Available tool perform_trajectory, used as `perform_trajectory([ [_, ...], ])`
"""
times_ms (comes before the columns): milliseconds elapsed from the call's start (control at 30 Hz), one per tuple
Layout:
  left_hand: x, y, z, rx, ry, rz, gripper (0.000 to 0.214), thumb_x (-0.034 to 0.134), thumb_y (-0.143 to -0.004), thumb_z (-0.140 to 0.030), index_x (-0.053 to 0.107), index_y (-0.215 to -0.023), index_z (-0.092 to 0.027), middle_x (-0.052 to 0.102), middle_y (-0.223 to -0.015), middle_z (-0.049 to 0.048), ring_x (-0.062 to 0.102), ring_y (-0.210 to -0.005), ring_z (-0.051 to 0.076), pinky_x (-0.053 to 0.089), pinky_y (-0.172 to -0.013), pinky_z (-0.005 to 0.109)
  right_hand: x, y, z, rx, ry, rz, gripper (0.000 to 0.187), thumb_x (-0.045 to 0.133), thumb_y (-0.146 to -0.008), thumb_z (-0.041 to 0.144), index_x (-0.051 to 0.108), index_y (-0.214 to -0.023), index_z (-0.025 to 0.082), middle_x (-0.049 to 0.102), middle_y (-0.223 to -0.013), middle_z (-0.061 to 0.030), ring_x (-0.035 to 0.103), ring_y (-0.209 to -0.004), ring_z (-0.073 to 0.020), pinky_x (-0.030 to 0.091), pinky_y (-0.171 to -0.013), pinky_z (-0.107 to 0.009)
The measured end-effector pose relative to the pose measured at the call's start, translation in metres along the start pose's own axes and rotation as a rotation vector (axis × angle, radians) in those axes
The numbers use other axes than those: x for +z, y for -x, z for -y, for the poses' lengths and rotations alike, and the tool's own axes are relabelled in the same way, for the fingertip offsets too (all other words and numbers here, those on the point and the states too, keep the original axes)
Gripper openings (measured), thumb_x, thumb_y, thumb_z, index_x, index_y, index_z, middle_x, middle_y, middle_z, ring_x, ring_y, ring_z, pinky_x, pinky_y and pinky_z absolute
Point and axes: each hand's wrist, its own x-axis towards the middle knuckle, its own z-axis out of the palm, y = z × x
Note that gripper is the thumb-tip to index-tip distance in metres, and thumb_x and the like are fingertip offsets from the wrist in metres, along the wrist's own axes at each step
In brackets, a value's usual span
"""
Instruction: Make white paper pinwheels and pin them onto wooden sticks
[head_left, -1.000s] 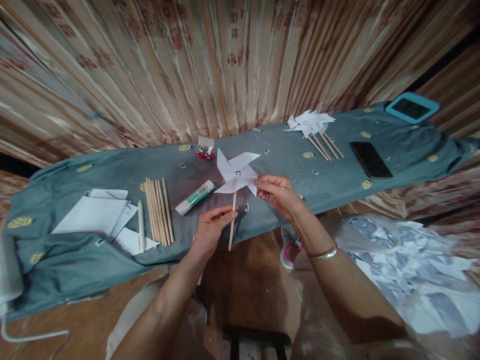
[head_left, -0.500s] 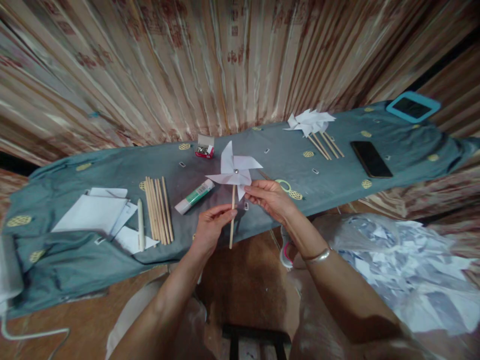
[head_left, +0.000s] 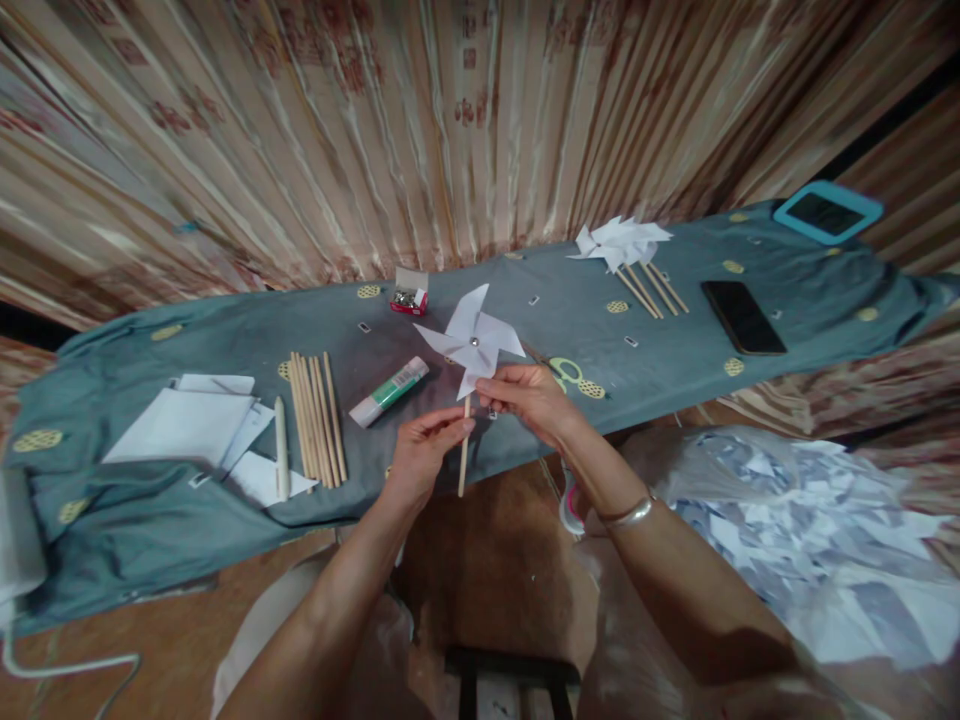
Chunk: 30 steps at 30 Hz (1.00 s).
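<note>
A white paper pinwheel (head_left: 471, 342) on a thin wooden stick is held upright over the near edge of a grey-green cloth-covered table (head_left: 225, 330). My left hand (head_left: 424, 450) pinches the stick about halfway down. The fingers of my right hand (head_left: 529, 397) are closed on the pinwheel's lower blade, just below the metal pin at its centre. A silver bangle sits on my right wrist.
On the cloth lie a glue stick (head_left: 390, 385), a bundle of wooden sticks (head_left: 319, 420), white paper sheets (head_left: 187, 430) with a pencil, a small red box of pins (head_left: 409, 293), scissors (head_left: 566, 372), several finished pinwheels (head_left: 622, 245), a black phone (head_left: 742, 316) and a teal-framed tablet (head_left: 827, 212). Paper scraps in a bag (head_left: 810, 530) lie right.
The pinwheel head has turned on its pin, its blades now at a new angle. My right hand slid left and down along the blade; the scissors behind it came into view. The left hand stayed put.
</note>
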Motion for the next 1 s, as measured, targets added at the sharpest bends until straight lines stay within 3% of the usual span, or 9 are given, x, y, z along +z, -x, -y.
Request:
perform_trajectory([
  [167,-0.003,-0.002,-0.003,-0.003,0.007,-0.022,0.036,0.093,-0.039,-0.033,0.078,-0.068,-0.019,0.073,-0.067,0.0016,0.059,-0.06,0.01,0.046,-0.063,0.023,-0.012,0.003,0.01,-0.039,0.123,-0.027,0.043,0.085,-0.053,0.057,0.07,-0.058,0.017,0.065,-0.052,0.0006,0.045,-0.046,-0.0056,0.032,-0.046,-0.022],
  [300,-0.005,-0.002,-0.008,-0.037,0.025,-0.004,0.036,0.093,-0.039,-0.033,0.078,-0.069,-0.019,0.074,-0.069,0.0025,0.058,-0.059,0.009,0.046,-0.061,0.021,-0.034,0.001,0.02,-0.138,0.117,-0.185,0.046,0.083,-0.053,0.061,0.068,-0.055,0.017,0.063,-0.051,0.0006,0.039,-0.043,-0.0048,0.026,-0.042,-0.022],
  [367,-0.005,0.0,-0.01,-0.069,0.023,0.025,0.036,0.093,-0.04,-0.032,0.078,-0.07,-0.019,0.075,-0.071,0.003,0.058,-0.059,0.008,0.047,-0.061,0.021,-0.043,-0.004,0.02,-0.208,0.094,-0.31,0.045,0.084,-0.051,0.06,0.067,-0.056,0.018,0.065,-0.055,0.0007,0.041,-0.045,-0.0053,0.029,-0.045,-0.022],
  [467,-0.003,0.003,-0.011,-0.099,0.019,0.068,0.034,0.093,-0.041,-0.031,0.078,-0.07,-0.019,0.076,-0.075,0.0038,0.059,-0.061,0.009,0.048,-0.063,0.021,-0.046,-0.012,0.015,-0.263,0.111,-0.408,0.044,0.086,-0.048,0.056,0.071,-0.068,0.02,0.071,-0.07,-0.0011,0.055,-0.059,-0.0101,0.042,-0.057,-0.024],
  [567,-0.003,0.004,-0.012,-0.109,0.009,0.089,0.034,0.093,-0.042,-0.031,0.078,-0.07,-0.019,0.076,-0.074,0.0036,0.059,-0.061,0.009,0.048,-0.062,0.021,-0.042,-0.017,0.011,-0.234,0.127,-0.367,0.045,0.086,-0.049,0.055,0.074,-0.077,0.021,0.072,-0.075,-0.0016,0.061,-0.068,-0.0135,0.047,-0.064,-0.026],
  [733,-0.002,0.004,-0.012,-0.112,0.013,0.073,0.035,0.093,-0.04,-0.031,0.079,-0.069,-0.019,0.076,-0.073,0.0036,0.058,-0.06,0.008,0.047,-0.062,0.021,-0.036,-0.018,0.011,-0.196,0.074,-0.321,0.038,0.087,-0.046,0.049,0.072,-0.065,0.02,0.063,-0.056,0.0026,0.05,-0.053,-0.0087,0.041,-0.054,-0.024],
  [1000,-0.003,0.001,-0.01,-0.059,-0.009,0.023,0.034,0.093,-0.04,-0.032,0.078,-0.068,-0.02,0.075,-0.071,0.0027,0.057,-0.06,0.009,0.045,-0.06,0.022,-0.029,-0.013,0.012,-0.144,0.009,-0.284,0.033,0.087,-0.046,0.044,0.072,-0.062,0.019,0.062,-0.053,0.0033,0.049,-0.051,-0.0071,0.036,-0.051,-0.022],
])
